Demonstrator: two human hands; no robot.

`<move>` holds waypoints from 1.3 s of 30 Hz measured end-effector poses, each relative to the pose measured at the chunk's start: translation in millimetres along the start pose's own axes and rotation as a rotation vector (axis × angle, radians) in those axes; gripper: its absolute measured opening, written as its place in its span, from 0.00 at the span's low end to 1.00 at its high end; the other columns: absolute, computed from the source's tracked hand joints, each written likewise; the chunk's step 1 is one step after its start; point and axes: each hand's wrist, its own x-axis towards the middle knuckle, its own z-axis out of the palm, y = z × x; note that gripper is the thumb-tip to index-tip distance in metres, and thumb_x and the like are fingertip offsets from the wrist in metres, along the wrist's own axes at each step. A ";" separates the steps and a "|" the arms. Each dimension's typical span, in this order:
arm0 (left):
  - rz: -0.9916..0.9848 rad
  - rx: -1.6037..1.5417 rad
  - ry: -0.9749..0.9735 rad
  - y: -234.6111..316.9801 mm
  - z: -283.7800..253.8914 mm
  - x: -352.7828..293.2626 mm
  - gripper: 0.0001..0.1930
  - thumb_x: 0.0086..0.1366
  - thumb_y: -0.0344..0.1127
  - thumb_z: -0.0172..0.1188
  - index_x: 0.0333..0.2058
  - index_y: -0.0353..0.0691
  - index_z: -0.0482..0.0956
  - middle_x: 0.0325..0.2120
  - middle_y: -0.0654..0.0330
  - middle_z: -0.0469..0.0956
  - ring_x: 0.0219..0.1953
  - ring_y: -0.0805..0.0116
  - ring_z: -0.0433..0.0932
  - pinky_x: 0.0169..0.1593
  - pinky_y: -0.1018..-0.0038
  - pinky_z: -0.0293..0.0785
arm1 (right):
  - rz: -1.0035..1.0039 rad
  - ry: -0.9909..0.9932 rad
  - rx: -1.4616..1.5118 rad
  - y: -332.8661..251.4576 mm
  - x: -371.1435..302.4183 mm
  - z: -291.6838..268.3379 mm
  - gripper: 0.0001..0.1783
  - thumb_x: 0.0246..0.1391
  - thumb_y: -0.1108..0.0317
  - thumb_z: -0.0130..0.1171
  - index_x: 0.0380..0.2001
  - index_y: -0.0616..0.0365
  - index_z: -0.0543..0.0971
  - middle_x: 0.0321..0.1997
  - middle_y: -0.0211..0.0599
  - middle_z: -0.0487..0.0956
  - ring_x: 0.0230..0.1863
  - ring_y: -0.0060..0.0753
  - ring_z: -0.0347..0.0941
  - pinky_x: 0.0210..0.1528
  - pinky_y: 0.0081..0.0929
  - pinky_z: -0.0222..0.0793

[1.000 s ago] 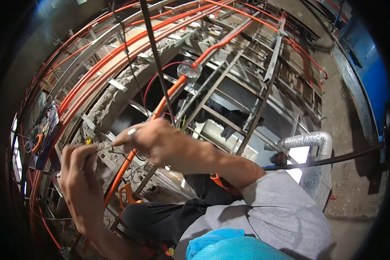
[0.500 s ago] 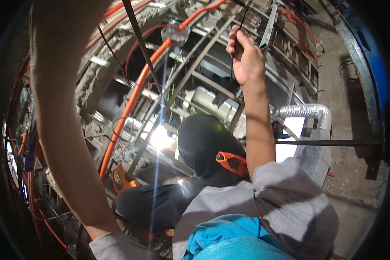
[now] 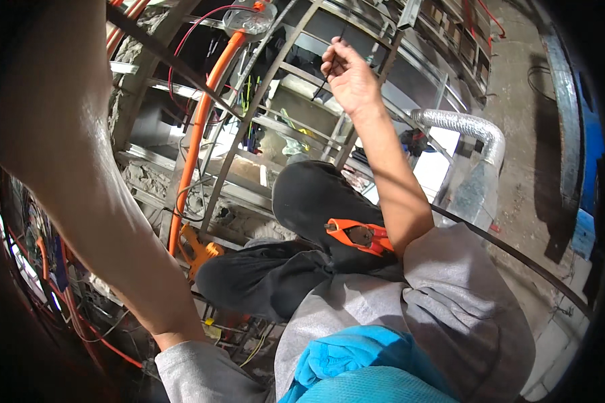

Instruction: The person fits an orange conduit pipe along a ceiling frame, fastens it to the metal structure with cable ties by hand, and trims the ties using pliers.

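My right hand (image 3: 351,79) is raised above the metal framing (image 3: 291,59) with its fingers closed. A thin black cord-like strand (image 3: 320,89) passes through them and hangs down below the palm; whether it is wire or a cable tie is unclear. My left arm (image 3: 101,195) reaches up past the upper left edge, so that hand is out of the picture. An orange plier-like tool (image 3: 359,235) lies against my right thigh. Beside my left knee is another orange tool (image 3: 198,252), partly hidden by my leg.
An orange conduit (image 3: 202,121) runs up to a round metal junction box (image 3: 250,21) on my left. Silver flexible duct (image 3: 465,125) bends at the right, beside a concrete surface (image 3: 517,161). A dark strap or bar (image 3: 517,258) crosses there. Loose cables hang at lower left.
My view has shifted and tilted. In it my right hand sits lower and further left, the strand still in its fingers. My left arm remains raised. The bright glare below the framing is gone.
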 end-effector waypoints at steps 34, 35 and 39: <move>-0.792 -0.869 0.005 133.4 -41.9 85.6 0.22 0.81 0.52 0.41 0.40 0.38 0.71 0.14 0.72 0.49 0.17 0.80 0.47 0.23 0.76 0.51 | 0.359 0.789 -0.660 -67.3 -74.9 -119.9 0.13 0.60 0.76 0.61 0.49 0.59 0.82 0.41 0.33 0.85 0.36 0.25 0.84 0.34 0.18 0.78; -0.822 -0.767 0.030 137.7 -39.3 87.1 0.24 0.80 0.55 0.39 0.38 0.39 0.71 0.14 0.73 0.46 0.17 0.80 0.44 0.22 0.77 0.49 | 0.343 0.796 -0.648 -68.3 -79.1 -120.6 0.12 0.61 0.75 0.62 0.48 0.59 0.83 0.42 0.34 0.85 0.36 0.26 0.84 0.35 0.19 0.78; -0.931 -0.646 0.034 145.4 -39.9 93.0 0.26 0.79 0.59 0.39 0.35 0.42 0.71 0.14 0.73 0.44 0.17 0.80 0.43 0.21 0.76 0.49 | 0.443 0.846 -0.800 -79.0 -93.6 -137.3 0.14 0.62 0.73 0.63 0.50 0.59 0.82 0.45 0.34 0.86 0.37 0.25 0.84 0.36 0.21 0.78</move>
